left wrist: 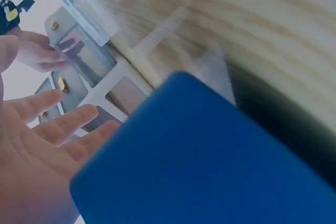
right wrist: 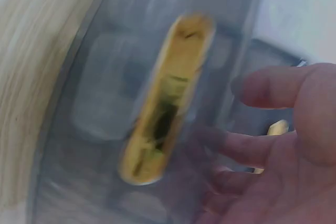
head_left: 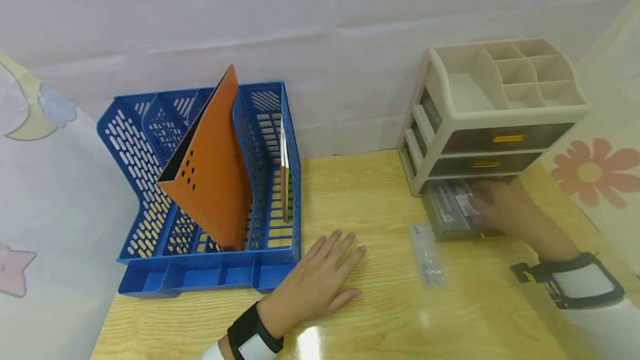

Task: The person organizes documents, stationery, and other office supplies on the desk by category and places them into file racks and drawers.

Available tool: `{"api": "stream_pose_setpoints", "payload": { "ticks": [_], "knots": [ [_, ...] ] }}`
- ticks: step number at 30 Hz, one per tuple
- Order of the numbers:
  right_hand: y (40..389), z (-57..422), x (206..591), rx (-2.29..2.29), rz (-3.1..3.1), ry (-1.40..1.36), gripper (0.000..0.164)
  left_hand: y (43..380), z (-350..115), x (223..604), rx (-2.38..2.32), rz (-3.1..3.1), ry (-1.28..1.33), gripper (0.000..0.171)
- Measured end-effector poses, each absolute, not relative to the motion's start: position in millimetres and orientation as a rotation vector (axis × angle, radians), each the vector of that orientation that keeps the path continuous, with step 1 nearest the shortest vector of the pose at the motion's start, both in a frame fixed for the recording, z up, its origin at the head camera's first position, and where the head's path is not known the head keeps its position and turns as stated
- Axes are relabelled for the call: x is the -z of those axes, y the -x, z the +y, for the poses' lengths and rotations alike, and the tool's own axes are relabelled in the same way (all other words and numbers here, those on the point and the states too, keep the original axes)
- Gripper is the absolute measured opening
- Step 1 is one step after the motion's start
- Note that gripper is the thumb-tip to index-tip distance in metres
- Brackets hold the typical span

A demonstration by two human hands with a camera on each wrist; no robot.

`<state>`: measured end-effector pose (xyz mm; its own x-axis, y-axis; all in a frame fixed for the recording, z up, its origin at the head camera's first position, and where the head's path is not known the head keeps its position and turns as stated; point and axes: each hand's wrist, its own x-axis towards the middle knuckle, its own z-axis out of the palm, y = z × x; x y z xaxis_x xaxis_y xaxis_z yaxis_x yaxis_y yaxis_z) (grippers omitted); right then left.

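My left hand (head_left: 320, 279) lies palm down on the wood table, fingers spread, beside the front right corner of a blue file rack (head_left: 225, 263). My right hand (head_left: 505, 210), blurred, reaches into the pulled-out bottom drawer (head_left: 445, 226) of a cream drawer organizer (head_left: 520, 115). In the right wrist view its fingers (right wrist: 247, 148) are behind the translucent drawer front with the yellow handle (right wrist: 168, 98), thumb apart from them. Clear packets with a white label (head_left: 466, 204) lie in the drawer next to the fingertips. A slim clear plastic packet (head_left: 426, 254) lies on the table left of the drawer.
An orange file box (head_left: 210, 165) leans in the blue rack, and thin booklets (head_left: 284, 176) stand in its right slot. The organizer has two upper drawers, both closed, with yellow handles (head_left: 508, 138). A white cloth (head_left: 320, 60) hangs behind the table.
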<state>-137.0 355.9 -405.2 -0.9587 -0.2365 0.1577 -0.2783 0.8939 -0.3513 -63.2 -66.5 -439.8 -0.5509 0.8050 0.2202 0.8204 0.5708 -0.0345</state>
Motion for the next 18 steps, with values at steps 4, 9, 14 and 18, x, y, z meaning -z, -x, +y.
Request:
{"api": "stream_pose_setpoints", "payload": {
  "ticks": [4,9,14,18],
  "knots": [
    [124.2,337.5,396.1,-0.537,-2.798,-0.450,0.032,61.9,-64.2,440.1,0.122,-2.617,1.358,0.072],
    [99.0,319.7,390.8,-0.473,-2.804,-0.435,0.039,60.1,-61.7,440.7,0.121,-2.634,1.370,0.072],
    [71.4,308.8,390.7,-0.475,-2.732,-0.509,0.038,62.1,-52.2,438.2,0.125,-2.641,1.371,0.072],
    [59.6,302.0,391.5,-0.365,-2.591,-0.639,0.034,64.3,-40.2,434.3,0.111,-2.659,1.366,0.072]
  ]
}}
